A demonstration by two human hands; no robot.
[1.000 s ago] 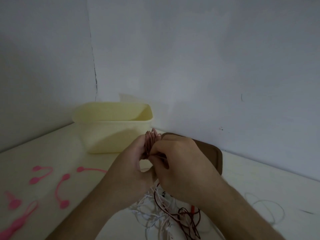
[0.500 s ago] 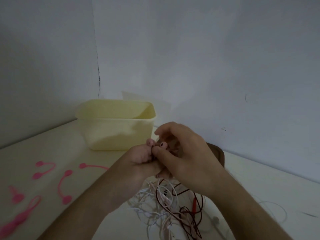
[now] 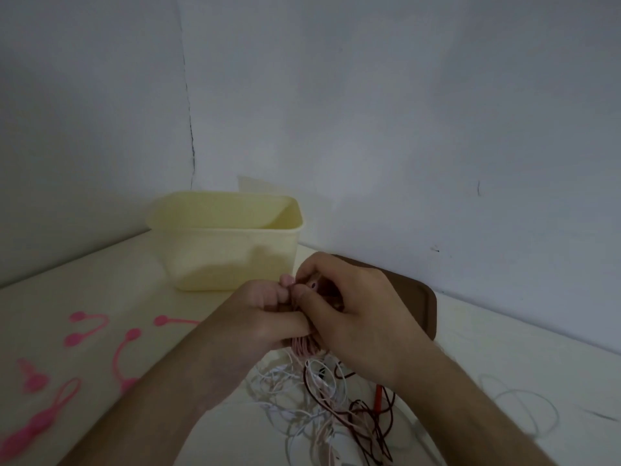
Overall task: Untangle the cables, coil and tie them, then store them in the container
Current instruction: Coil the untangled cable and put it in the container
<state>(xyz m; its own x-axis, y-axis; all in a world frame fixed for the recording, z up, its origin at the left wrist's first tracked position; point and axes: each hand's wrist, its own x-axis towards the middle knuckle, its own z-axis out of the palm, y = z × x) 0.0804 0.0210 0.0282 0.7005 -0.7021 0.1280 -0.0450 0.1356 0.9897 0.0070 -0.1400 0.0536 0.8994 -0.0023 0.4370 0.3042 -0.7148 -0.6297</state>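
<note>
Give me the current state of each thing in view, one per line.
Container: upright, open; contents not visible.
Lid: off, flat beside container.
Pink coil: gripped by both hands, tie going on.
Tangle: loose, uncoiled.
Spare ties: lying unused.
Left hand: gripping coil.
Right hand: pinching tie at coil.

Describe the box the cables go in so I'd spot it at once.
Look to the corner where the two walls meet. On the table there stands the container, beyond the hands. It is a pale yellow open-topped tub, unlike the flat brown lid to its right.
</note>
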